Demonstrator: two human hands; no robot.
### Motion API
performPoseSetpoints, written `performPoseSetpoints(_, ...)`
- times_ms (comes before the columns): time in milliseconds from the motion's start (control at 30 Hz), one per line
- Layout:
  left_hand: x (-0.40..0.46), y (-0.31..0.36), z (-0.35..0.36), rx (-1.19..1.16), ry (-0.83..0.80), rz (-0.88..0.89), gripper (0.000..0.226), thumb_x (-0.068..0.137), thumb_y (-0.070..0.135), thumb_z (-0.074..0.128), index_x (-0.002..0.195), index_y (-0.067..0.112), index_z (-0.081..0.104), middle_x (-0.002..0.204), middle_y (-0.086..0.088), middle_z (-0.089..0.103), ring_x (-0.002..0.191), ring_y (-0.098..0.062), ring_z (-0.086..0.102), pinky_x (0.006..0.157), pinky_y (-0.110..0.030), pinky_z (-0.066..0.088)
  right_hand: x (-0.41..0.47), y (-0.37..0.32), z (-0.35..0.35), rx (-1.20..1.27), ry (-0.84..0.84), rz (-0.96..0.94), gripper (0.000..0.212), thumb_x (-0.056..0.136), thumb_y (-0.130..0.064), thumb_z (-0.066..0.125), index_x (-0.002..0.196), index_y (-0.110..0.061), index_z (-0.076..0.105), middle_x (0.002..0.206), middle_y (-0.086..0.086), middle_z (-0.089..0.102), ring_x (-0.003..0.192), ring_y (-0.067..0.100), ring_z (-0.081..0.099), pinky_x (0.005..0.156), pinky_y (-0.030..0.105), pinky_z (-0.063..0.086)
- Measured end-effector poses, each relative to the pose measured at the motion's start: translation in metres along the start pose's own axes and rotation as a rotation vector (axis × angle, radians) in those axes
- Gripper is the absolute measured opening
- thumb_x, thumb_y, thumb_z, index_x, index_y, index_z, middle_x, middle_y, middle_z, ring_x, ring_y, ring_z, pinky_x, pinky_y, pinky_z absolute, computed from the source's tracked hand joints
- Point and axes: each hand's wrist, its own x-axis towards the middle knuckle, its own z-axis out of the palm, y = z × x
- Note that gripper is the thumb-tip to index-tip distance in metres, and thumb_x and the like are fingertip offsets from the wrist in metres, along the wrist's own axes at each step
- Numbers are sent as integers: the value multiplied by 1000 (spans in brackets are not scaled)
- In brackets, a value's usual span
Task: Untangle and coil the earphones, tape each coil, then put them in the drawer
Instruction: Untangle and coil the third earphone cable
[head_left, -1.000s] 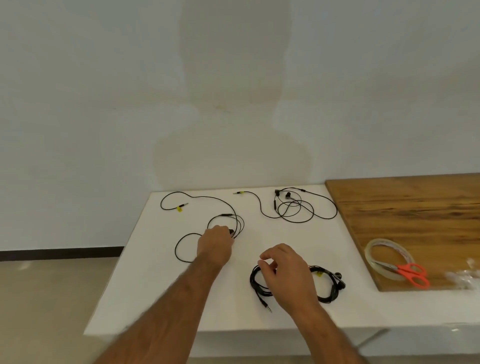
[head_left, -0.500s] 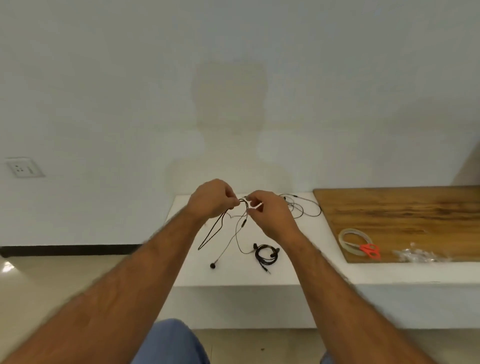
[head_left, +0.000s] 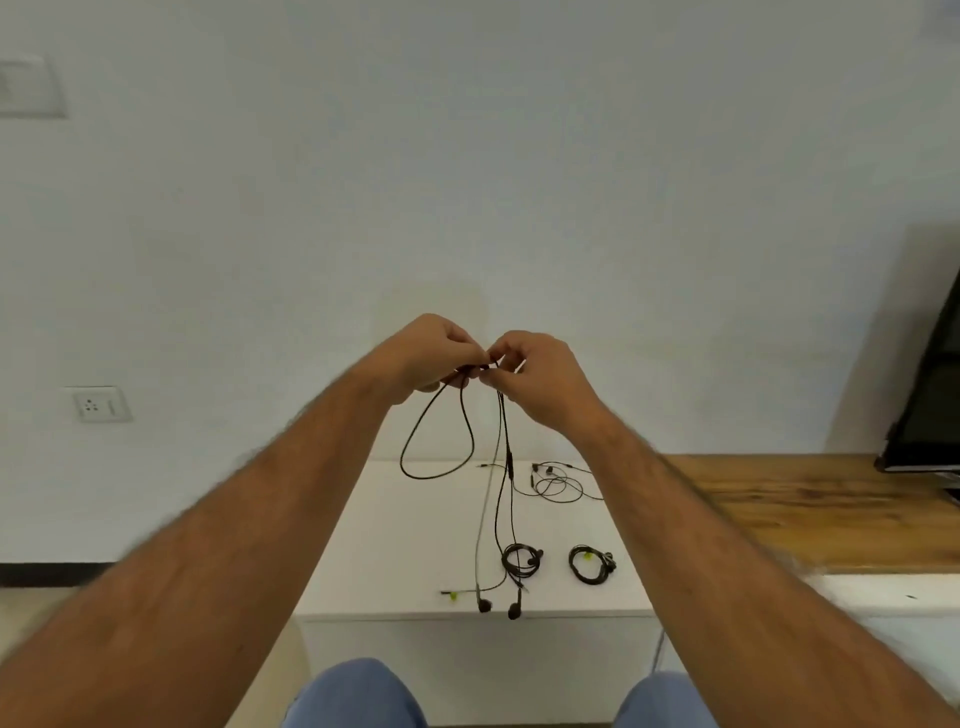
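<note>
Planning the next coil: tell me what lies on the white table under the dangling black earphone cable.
Under the dangling black earphone cable, the white table carries two coiled black earphones and a loose tangled earphone, partly hidden by the right forearm.

Matt white table (head_left: 405, 545) (beside grained wooden top (head_left: 810, 499)).

A white table (head_left: 395, 545) stands against a pale wall (head_left: 467, 156). To its right a wooden board (head_left: 810, 514) with a visible grain lies at about the same height. On the board's far right end sits a dark screen-like object (head_left: 930, 395), cut off by the picture's edge. A white wall socket (head_left: 98, 404) is set low on the wall at left, and a blurred wall plate (head_left: 28, 85) higher up. Blue-trousered knees (head_left: 358, 693) show at the bottom.
</note>
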Motion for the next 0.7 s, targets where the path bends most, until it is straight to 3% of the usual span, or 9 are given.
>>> performPoseSetpoints(133,-17,20,-6,-39,20,35,15,90,21,63,93,9,70,71,2,65,60,-8,62,55,-21,39,-4,-19,-31,-99,17,-28,12,82,-31,73,78,-22,67,65,-12,54,60,4,49,57,23,37)
performPoseSetpoints(300,-31,40,-16,-64,-14,65,11,91,21,64,95,14,71,80,3,72,68,-7,66,64,-23,47,-5,-38,-66,-162,-7,16,14,79,-27,76,75,-17,69,67,-9,57,60,6,51,57,26,42)
performPoseSetpoints(400,-34,54,-24,9,17,101,5,88,15,67,90,14,71,83,1,75,72,-8,68,60,-22,44,-4,-49,-90,-161,-121,52,15,77,-23,80,75,-13,69,67,-6,59,59,9,53,54,26,46)
performPoseSetpoints(533,-36,79,-28,64,27,187,6,86,14,68,90,13,72,83,-1,75,69,-8,68,55,-20,40,-2,-65,-112,-69,-310,65,14,80,-24,78,82,-15,67,79,-1,66,77,13,64,71,33,56)
performPoseSetpoints(700,-35,103,-31,119,28,249,8,91,21,63,91,15,68,80,2,74,66,-9,68,51,-17,40,7,-89,-131,-18,-281,36,8,86,-19,70,87,-13,65,82,3,75,79,14,73,76,34,54)
